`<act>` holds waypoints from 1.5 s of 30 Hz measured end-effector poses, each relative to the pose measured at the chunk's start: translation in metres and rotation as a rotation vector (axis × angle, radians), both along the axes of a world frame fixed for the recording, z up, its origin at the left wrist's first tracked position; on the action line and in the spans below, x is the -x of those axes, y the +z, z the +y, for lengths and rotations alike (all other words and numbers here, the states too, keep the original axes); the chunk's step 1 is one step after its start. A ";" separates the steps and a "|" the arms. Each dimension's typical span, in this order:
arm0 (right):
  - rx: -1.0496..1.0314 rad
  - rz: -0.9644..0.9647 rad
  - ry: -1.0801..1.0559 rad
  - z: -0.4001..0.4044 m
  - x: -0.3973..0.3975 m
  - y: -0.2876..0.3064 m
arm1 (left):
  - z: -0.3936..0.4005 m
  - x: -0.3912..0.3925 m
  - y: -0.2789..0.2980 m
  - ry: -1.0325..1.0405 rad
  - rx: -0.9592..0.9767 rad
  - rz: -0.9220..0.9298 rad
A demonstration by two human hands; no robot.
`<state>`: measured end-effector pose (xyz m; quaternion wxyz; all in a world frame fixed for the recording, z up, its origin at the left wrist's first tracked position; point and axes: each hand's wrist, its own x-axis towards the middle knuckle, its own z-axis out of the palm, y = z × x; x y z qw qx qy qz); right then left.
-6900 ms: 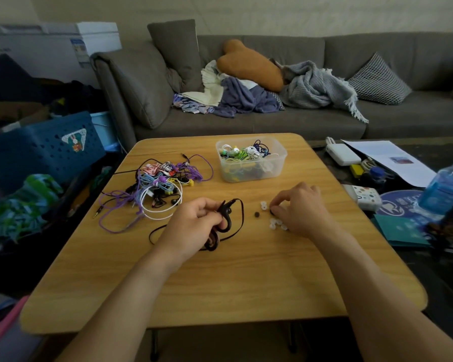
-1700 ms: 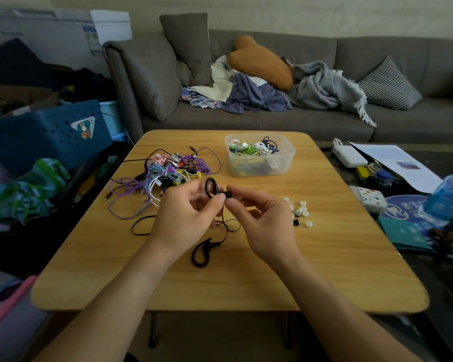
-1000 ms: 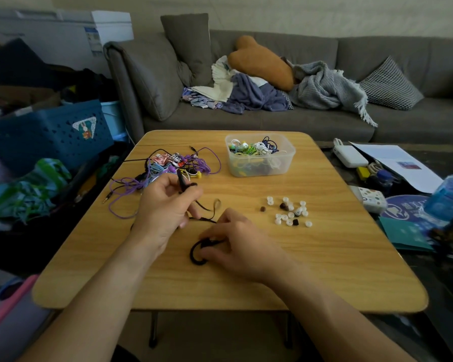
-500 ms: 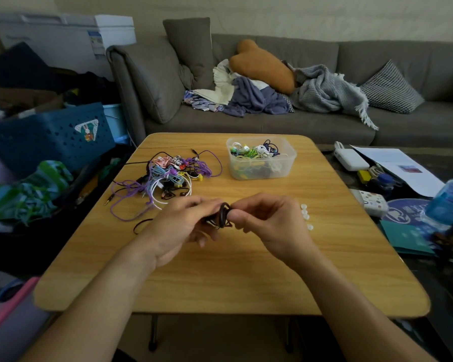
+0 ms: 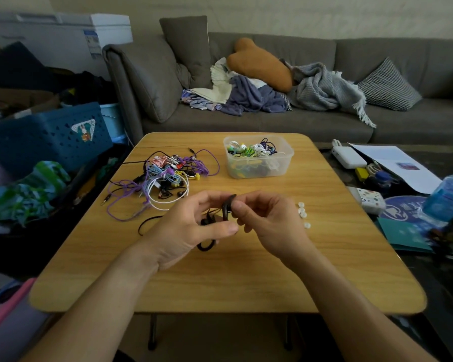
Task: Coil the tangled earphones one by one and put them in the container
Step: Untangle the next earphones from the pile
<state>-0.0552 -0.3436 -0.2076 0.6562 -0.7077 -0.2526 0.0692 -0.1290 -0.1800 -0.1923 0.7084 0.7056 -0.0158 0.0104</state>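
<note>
Black earphones (image 5: 225, 207) with ear hooks are held above the middle of the wooden table (image 5: 246, 278). My left hand (image 5: 186, 228) grips them, with one hook hanging below it. My right hand (image 5: 267, 220) pinches the upper earpiece. Their black cord (image 5: 148, 220) trails left onto the table. A tangled pile of purple, white, blue and pink earphones (image 5: 165, 178) lies at the back left. A clear plastic container (image 5: 258, 160) with coiled earphones inside stands at the back centre.
Several small white ear tips (image 5: 302, 211) lie right of my hands. A grey sofa (image 5: 285, 95) with cushions and blankets is behind the table. A blue crate (image 5: 50, 134) is at the left. Papers, chargers and a water bottle (image 5: 447, 197) are at the right.
Since a second ago my right hand lifted the lower earpiece off the table and brought it up to my left hand. Both hands now hold the black earphones together.
</note>
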 end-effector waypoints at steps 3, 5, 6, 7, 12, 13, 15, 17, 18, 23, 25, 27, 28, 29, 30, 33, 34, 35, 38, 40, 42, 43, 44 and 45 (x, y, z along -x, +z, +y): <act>0.041 -0.081 0.078 -0.003 0.000 0.003 | -0.005 0.000 0.001 0.093 0.002 -0.021; 0.076 -0.166 0.035 -0.004 -0.004 0.002 | -0.005 -0.002 0.002 0.165 0.079 -0.003; 0.099 -0.205 -0.056 -0.006 -0.009 0.001 | -0.004 -0.003 0.003 0.200 0.102 0.010; 0.138 -0.239 -0.168 -0.010 -0.016 0.002 | -0.003 -0.003 0.003 0.231 0.110 0.025; 0.578 -0.309 -0.416 -0.045 -0.056 0.010 | -0.003 -0.002 0.002 0.271 0.034 0.064; 0.661 -0.310 -0.405 -0.049 -0.062 0.009 | -0.004 -0.002 0.002 0.260 0.029 0.070; 0.757 -0.303 -0.371 -0.051 -0.068 0.005 | -0.007 -0.002 0.001 0.254 0.041 0.083; 0.806 -0.291 -0.349 -0.051 -0.071 0.002 | -0.010 -0.002 0.001 0.251 0.059 0.094; 0.826 -0.285 -0.342 -0.050 -0.071 0.002 | -0.010 -0.002 0.002 0.240 0.059 0.096; 0.910 -0.280 -0.312 -0.046 -0.072 0.001 | -0.008 -0.003 -0.002 0.231 -0.038 0.109; 0.885 -0.292 -0.315 -0.045 -0.073 0.000 | -0.007 -0.003 -0.005 0.242 -0.072 0.096; 0.791 -0.299 -0.332 -0.043 -0.070 0.000 | -0.005 -0.003 -0.006 0.259 -0.135 0.062; 0.726 -0.304 -0.339 -0.042 -0.067 0.001 | -0.004 -0.003 -0.007 0.266 -0.174 0.040; 0.671 -0.316 -0.340 -0.041 -0.065 0.002 | -0.003 -0.004 -0.007 0.268 -0.213 0.024; 0.645 -0.332 -0.334 -0.040 -0.063 0.003 | -0.002 -0.004 -0.008 0.266 -0.251 0.015; 0.690 -0.362 -0.304 -0.037 -0.061 0.000 | -0.003 -0.005 -0.011 0.265 -0.303 0.009; 0.706 -0.361 -0.297 -0.037 -0.061 -0.003 | -0.003 -0.005 -0.012 0.268 -0.305 0.010; 0.711 -0.358 -0.294 -0.037 -0.062 -0.005 | -0.004 -0.005 -0.012 0.266 -0.305 0.013; 0.653 -0.331 -0.299 -0.037 -0.062 -0.004 | -0.006 -0.005 -0.012 0.245 -0.292 0.009; 0.524 -0.302 -0.297 -0.035 -0.056 0.002 | -0.006 -0.005 -0.013 0.251 -0.304 -0.013; 0.323 -0.213 -0.223 -0.031 -0.044 0.009 | -0.007 -0.006 -0.013 0.266 -0.285 -0.030; 0.220 -0.148 -0.151 -0.028 -0.037 0.011 | -0.007 -0.006 -0.013 0.271 -0.276 -0.032; 0.140 -0.093 -0.077 -0.025 -0.031 0.013 | -0.008 -0.007 -0.013 0.272 -0.274 -0.034; 0.090 -0.057 -0.014 -0.023 -0.027 0.013 | -0.008 -0.007 -0.014 0.273 -0.277 -0.037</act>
